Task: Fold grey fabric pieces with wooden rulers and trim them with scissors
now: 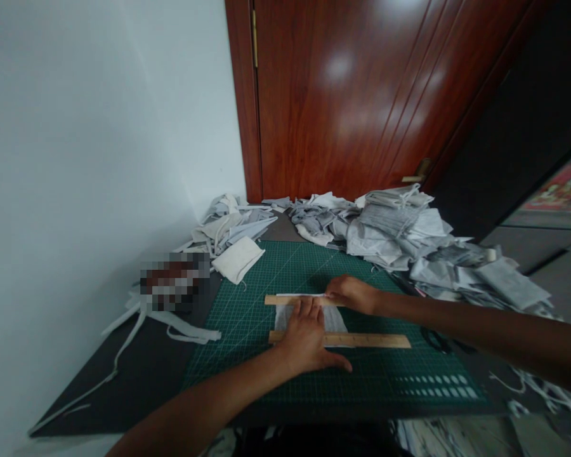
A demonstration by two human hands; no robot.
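Observation:
A piece of light grey cloth [334, 319] lies on a green cutting mat [252, 368]. Two wooden rulers rest across it: a far ruler [276, 299] along its far edge and a near ruler [375, 341] along its near edge. My left hand [307, 336] presses down flat over the cloth and both rulers, fingers spread forward and thumb out to the right. At the far right corner of the cloth, my right hand [352, 294] is closed, its fingers curled over the far ruler's right end. What its fingertips pinch is hidden.
Heaps of grey cloth pieces [390, 231] line the back and right. Another pile [219, 225] and a cream cloth piece [238, 260] lie back left. Loose strips [124, 355] trail over the dark table at left. Black scissor-like handles [435, 341] show beneath my right forearm.

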